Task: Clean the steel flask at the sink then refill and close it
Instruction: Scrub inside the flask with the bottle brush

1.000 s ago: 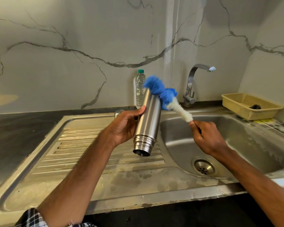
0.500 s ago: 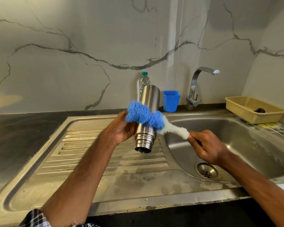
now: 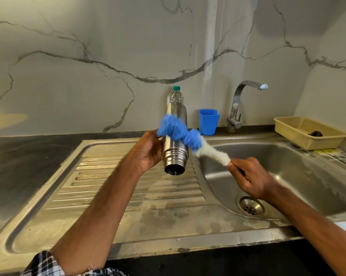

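An uncapped steel flask hangs tilted above the drainboard, just left of the basin, its open mouth turned toward the camera and its inside dark, contents not discernible; the left grip curls round its body from the left. A blue cup stands at the back of the sink beside the tap, its contents out of sight; a clear bottle with a green cap rises behind the flask, which hides its lower part; a yellow basket on the right holds one small dark thing, too small to identify. The right grip pinches the handle of a brush over the basin, its white fleece stem running up to a blue head, blurred, that lies across the flask's outer wall. The drain sits below the right wrist. The steel sink is stained and set into a dark desk; a grey-veined marble wall stands behind; a checked sleeve shows at the lower edge.
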`<state>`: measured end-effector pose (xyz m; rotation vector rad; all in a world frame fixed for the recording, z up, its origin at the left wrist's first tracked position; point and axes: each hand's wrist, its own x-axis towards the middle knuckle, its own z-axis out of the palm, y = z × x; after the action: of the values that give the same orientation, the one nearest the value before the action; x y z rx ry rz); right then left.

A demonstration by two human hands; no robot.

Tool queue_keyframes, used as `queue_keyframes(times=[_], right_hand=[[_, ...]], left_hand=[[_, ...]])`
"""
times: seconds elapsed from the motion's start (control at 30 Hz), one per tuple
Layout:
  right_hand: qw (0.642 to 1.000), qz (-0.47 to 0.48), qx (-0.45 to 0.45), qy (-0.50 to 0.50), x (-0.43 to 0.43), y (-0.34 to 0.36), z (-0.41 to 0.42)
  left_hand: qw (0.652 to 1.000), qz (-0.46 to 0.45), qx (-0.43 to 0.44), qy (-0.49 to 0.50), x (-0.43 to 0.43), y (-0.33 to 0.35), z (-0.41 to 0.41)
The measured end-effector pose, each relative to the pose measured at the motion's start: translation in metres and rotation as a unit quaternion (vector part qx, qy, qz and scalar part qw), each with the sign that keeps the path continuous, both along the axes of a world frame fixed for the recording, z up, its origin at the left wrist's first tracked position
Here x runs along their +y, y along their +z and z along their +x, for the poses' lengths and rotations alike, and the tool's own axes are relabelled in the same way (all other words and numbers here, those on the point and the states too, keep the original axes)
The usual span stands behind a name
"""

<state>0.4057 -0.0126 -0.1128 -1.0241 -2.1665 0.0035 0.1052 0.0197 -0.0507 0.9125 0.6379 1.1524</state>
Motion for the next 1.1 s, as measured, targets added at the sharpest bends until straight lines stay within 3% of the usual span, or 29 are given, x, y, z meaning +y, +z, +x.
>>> queue_keyframes(times=[0.07, 0.17, 0.3, 0.43, 0.57, 0.73, 0.93, 1.1], right_hand=[[1.0, 0.005, -0.017, 0.014, -0.0002, -0.0002, -0.0005], [0.999, -0.021, 0.028, -0.031, 0.0031, 0.0016, 0.0007], [0.999, -0.008, 0.005, 0.035, -0.0007, -0.0018, -0.0008], [0.998, -0.035, 0.044, -0.026, 0.0024, 0.0003, -0.0021], [0.999, -0.031, 0.013, 0.029, 0.0, -0.0038, -0.0032], [0.999, -0.026, 0.032, -0.034, 0.0036, -0.0013, -0.0015], [1.0, -0.005, 0.027, -0.012, 0.0016, -0.0007, 0.0019], [0.998, 0.027, -0.038, 0.03, 0.0002, 0.0029, 0.002]], left_hand=[[1.0, 0.001, -0.015, 0.002, -0.0008, 0.0009, -0.0014], [0.999, -0.002, -0.009, 0.044, 0.0032, 0.0023, -0.0019], [0.999, 0.0, -0.03, 0.025, -0.0016, 0.0025, -0.0018], [0.997, -0.009, -0.022, 0.068, 0.0008, 0.0048, -0.0018], [0.998, -0.011, -0.026, 0.062, 0.0012, 0.0016, -0.0018], [0.995, -0.035, -0.044, 0.086, 0.0023, 0.0017, 0.0005], [0.998, -0.031, -0.025, 0.053, 0.0003, -0.0033, 0.0067], [0.999, -0.004, -0.048, 0.006, 0.0016, -0.002, -0.0018]])
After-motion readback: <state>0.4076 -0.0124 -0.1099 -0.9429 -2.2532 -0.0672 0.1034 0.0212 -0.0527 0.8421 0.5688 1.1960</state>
